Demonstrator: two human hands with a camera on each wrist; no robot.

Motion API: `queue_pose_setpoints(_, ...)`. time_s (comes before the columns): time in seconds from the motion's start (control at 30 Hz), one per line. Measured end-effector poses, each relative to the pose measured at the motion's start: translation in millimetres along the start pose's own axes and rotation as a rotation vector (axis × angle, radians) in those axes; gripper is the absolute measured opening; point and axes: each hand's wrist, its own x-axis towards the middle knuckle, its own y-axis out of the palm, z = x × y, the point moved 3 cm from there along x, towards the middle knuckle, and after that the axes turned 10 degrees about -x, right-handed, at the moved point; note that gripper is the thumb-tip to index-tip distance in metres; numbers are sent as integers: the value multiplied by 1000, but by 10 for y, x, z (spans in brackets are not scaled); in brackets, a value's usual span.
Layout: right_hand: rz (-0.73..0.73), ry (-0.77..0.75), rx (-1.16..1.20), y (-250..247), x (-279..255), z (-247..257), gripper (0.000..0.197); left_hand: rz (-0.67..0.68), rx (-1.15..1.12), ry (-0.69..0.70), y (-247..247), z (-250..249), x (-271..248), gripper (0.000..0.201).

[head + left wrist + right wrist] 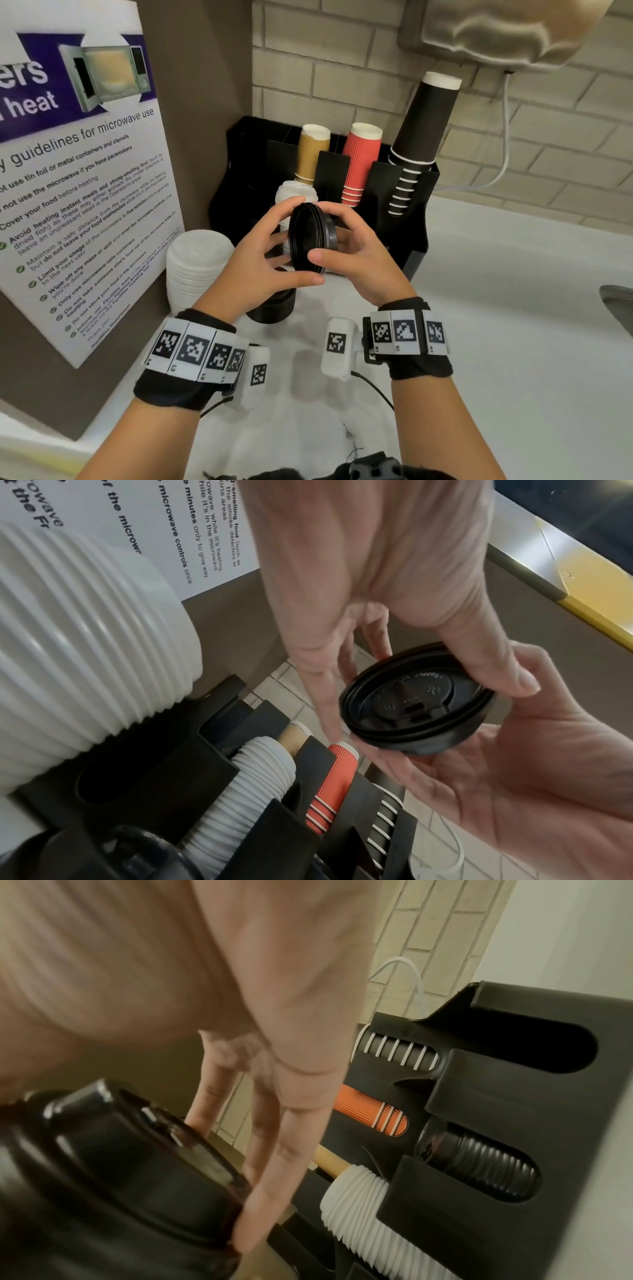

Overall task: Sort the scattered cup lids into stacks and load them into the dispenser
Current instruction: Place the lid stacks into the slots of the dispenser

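A small stack of black lids [310,236] sits at the centre of the head view, tipped on edge with the hollow side toward the viewer, held between both hands: the left hand [263,263] curls its fingers and thumb round the left rim, and the right hand [356,253] clamps the right rim, thumb in front. Just behind them stands the black dispenser [416,240], with a white lid stack [294,195] in a slot and tan, red and black cups above. At centre left a taller white stack [197,267] rests on the counter [513,342] beside a microwave poster [78,171].
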Motion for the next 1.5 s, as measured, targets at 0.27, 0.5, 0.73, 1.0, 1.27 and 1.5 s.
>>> queue_pose_setpoints(0.27, -432, -1, -537, -864, 453, -11, 74, -237, 108, 9, -308, -111, -69, 46)
queue_pose_setpoints(0.5, -88, 288, -1316, -920, 824, -357, 81, -293, 174, 1, -384, -118, -129, 30)
queue_pose_setpoints(0.73, 129, 352, -1584, -711, 1009, -494, 85, -313, 197, -28, -373, -134, -179, 29)
queue_pose_setpoints(1.0, 195, 346, -1611, -670, 998, -623, 84, -324, 192, -32, -398, -143, -211, 27)
queue_pose_setpoints(1.27, 203, 280, -1700, -515, 902, -630, 70, -327, 190, -29, -400, -136, -194, 28)
queue_pose_setpoints(1.5, 137, 256, -1753, -470, 819, -616, 39, -332, 198, -26, -402, -132, -182, 27)
